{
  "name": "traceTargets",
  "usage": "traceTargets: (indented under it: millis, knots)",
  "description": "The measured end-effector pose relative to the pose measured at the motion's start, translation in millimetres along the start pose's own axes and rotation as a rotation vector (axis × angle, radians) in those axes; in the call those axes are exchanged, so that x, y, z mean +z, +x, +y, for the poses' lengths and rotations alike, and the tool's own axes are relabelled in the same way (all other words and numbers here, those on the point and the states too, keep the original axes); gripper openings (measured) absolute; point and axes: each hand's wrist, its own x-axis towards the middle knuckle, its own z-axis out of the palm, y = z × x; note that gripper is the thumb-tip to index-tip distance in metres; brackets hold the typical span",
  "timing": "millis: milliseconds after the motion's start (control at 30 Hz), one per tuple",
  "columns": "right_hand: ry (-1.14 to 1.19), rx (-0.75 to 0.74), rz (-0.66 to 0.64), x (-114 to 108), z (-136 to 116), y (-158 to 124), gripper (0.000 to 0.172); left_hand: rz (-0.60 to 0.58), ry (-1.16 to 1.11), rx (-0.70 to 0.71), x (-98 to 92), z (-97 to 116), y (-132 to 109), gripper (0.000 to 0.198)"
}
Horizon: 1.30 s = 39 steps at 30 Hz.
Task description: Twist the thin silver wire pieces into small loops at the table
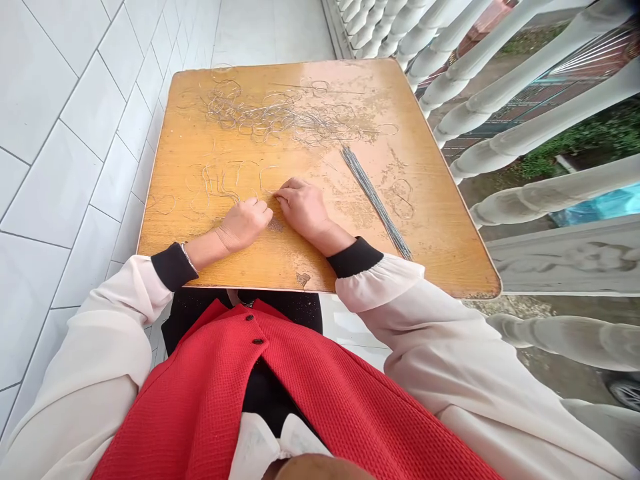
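Observation:
My left hand is closed at the near part of the wooden table, its fingers curled. Whatever it pinches is too fine to make out. Close beside it, my right hand is closed in a pinch, and a thin wire seems to run from its fingertips. Several short bent wire pieces lie just beyond my left hand. Farther back spreads a tangled heap of thin wire. To the right of my right hand rests a bundle of straight grey metal wires, lying at a slant.
Loose wire loops lie to the right of the bundle. The tabletop has worn, peeling patches. A white tiled wall runs along the left, and a white balustrade along the right. My lap is at the table's near edge.

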Motion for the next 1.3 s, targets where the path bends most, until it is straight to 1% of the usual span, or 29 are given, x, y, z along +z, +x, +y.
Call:
traceTargets:
  millis: [100,200,333,467,533,600,633,700,767,900,1067,1200,1300]
  knots:
    - [-0.035,0.018,0.015,3.7,-1.0,0.3,0.037,-0.054,-0.029,-0.052,-6.4,4.0,0.3,0.038]
    - [-0.078,0.018,0.039,7.0,-2.9,1.1,0.037,-0.095,-0.02,-0.068,-13.9,8.6,-2.7,0.037]
    - [-0.092,0.033,0.033,3.3,-6.5,1.5,0.038,-0.047,0.027,-0.073,-20.3,14.6,-15.3,0.038]
    - [-0.013,0.065,0.017,-14.0,-4.8,-1.1,0.041,-0.002,0.046,-0.044,-20.2,20.0,-33.5,0.041]
    - [0.024,0.018,-0.013,-24.7,-0.6,-3.3,0.039,0.007,0.019,-0.009,-18.4,21.5,-40.0,0.041]
    - [0.043,-0.098,-0.077,-33.2,5.0,-5.8,0.038,0.017,-0.007,0.026,-16.1,21.8,-42.6,0.041]
    - [0.05,-0.155,-0.113,-35.9,7.9,-7.0,0.041,0.016,-0.013,0.039,-15.0,21.6,-42.6,0.041]
    - [0.058,-0.24,-0.18,-37.7,12.8,-9.3,0.047,0.003,-0.011,0.046,-13.2,20.6,-40.8,0.041]
    - [0.055,-0.272,-0.211,-35.6,15.7,-11.4,0.048,-0.015,-0.003,0.04,-12.0,19.0,-38.6,0.041]
    - [0.025,-0.24,-0.17,-26.7,13.9,-13.2,0.043,-0.017,-0.008,0.031,-11.6,15.1,-38.5,0.042]
    - [-0.001,-0.181,-0.126,-22.0,6.6,-10.9,0.04,0.058,-0.046,0.03,-15.3,12.7,-38.3,0.039]
    - [0.057,-0.17,-0.15,-31.7,9.0,-6.9,0.039,0.064,-0.076,0.056,-21.9,15.2,-33.1,0.035]
    - [0.117,-0.074,-0.112,-45.4,18.6,1.1,0.036,0.033,-0.107,0.109,-26.4,19.3,-31.0,0.033]
